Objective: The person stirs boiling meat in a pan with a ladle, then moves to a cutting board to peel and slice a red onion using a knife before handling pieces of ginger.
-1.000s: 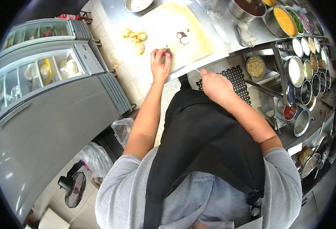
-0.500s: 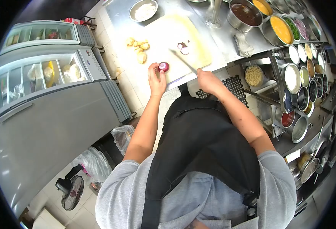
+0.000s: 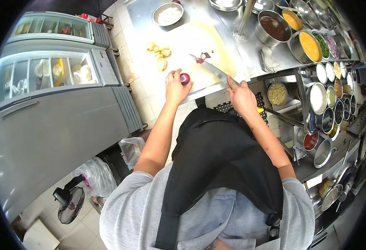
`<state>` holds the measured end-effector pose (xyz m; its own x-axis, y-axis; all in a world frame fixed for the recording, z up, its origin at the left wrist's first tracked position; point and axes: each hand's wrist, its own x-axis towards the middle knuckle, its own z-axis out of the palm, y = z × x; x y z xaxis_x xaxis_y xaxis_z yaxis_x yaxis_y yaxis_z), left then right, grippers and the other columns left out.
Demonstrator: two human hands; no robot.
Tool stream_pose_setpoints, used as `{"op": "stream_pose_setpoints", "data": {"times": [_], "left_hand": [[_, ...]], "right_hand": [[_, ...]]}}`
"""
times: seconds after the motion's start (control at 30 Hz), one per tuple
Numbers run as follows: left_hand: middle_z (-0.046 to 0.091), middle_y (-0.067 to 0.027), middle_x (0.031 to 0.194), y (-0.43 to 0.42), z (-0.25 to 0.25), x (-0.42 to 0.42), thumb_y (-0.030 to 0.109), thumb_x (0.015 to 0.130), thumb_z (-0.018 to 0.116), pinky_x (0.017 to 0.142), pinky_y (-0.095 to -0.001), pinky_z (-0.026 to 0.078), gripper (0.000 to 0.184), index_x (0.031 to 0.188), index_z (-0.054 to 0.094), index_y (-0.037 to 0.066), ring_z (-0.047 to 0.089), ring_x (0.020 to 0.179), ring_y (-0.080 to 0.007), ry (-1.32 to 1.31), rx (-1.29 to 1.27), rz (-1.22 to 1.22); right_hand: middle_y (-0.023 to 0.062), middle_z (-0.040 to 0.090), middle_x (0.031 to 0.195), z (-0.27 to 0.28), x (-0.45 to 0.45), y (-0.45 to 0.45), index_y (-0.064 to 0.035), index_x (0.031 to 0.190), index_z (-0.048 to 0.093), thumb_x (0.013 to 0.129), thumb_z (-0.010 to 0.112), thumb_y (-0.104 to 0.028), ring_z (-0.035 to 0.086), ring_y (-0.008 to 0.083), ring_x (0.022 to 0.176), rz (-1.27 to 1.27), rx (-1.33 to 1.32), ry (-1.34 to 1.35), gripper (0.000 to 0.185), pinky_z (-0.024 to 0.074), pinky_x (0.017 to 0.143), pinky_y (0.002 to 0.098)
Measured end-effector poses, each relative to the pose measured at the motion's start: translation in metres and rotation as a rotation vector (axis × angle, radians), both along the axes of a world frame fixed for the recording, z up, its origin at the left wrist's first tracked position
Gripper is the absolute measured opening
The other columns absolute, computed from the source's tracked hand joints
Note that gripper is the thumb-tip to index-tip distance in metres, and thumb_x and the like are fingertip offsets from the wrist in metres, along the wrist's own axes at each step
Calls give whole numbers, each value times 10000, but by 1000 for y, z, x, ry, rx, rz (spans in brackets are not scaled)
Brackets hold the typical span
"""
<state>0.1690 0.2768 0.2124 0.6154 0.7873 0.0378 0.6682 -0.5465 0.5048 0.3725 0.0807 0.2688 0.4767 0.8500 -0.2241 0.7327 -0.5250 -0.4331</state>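
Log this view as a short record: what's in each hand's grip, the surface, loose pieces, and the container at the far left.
Left hand grip: round purple onion
Right hand grip: long steel-bladed knife
Surface: pale yellowish cutting board, partly washed out by glare
Loose: small purple-and-white onion pieces near the blade; pale yellow lumps beyond the left hand
Container: round metal bowl, white contents

Left fingers [image 3: 177, 75] hold an onion [image 3: 185, 78], right fingers [image 3: 233, 82] a knife [image 3: 217, 72]
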Motion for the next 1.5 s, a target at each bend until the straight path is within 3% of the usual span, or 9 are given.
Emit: {"op": "stream_pose_setpoints", "data": {"times": [0.2,0.3,0.53,0.6,0.67,0.87,1.07,1.17,1.5], "left_hand": [[398,-225,1570,-23,17,35,390,943,714,1171,-570,304,743,1565,404,127,405,1431,-420,-116,155,-179],[239,-76,1716,-16,0,70,539,1048,460,1224,-649,106,679,1624,329,203,202,1579,-364,135,207,-373],[244,-188,1693,27,-11,76,524,1057,449,1241,-623,99,659,1629,323,222,180,1582,-364,134,313,-220],[355,-238,1620,40,1,44,492,1003,578,1220,-559,253,660,1571,436,189,330,1510,-391,107,294,-193],[536,-218,1446,53,14,9,385,894,753,1126,-474,419,652,1469,562,144,510,1344,-400,126,-211,-278],[636,-163,1217,35,-11,-25,207,790,872,986,-400,536,695,1406,586,60,651,1121,-314,14,-96,-261],[651,-139,1187,25,48,-16,72,896,796,815,-332,606,587,1419,536,23,724,957,-210,-875,-948,33],[680,-189,1210,30,74,-20,150,1004,681,849,-345,611,433,1379,546,-19,730,975,-251,-975,-1091,-60],[688,-172,1235,28,123,-3,293,1058,613,919,-363,602,463,1365,536,-45,732,1009,-244,-1247,-1355,-234]], "right_hand": [[174,569,1035,-11,1,-15,-253,1485,566,932,722,-249,667,376,883,-44,92,-128,575,565,751,476],[169,556,1025,3,7,-20,-268,1473,582,913,727,-201,666,336,912,-20,56,-194,583,576,746,455],[197,622,994,45,24,-76,-219,1415,644,904,723,-184,678,388,844,-255,68,-129,519,557,759,486],[237,650,984,34,32,-78,-181,1405,646,915,720,-217,675,431,871,-233,176,-54,496,547,787,501],[253,655,993,13,32,-63,-161,1396,648,923,716,-232,670,444,892,-249,216,1,483,542,804,509],[273,669,1038,-43,33,43,-118,1388,637,980,634,-360,664,465,1005,-257,141,47,475,537,865,532],[156,695,873,-7,26,92,-102,1358,662,1020,597,-346,709,358,744,-65,226,345,422,561,712,441],[4,556,650,50,-7,88,-57,1175,710,1110,503,-328,499,49,524,-54,363,1015,347,422,507,247],[18,634,726,127,-46,101,-2,1058,667,1059,564,-164,587,76,656,81,611,841,193,470,625,256]]}}
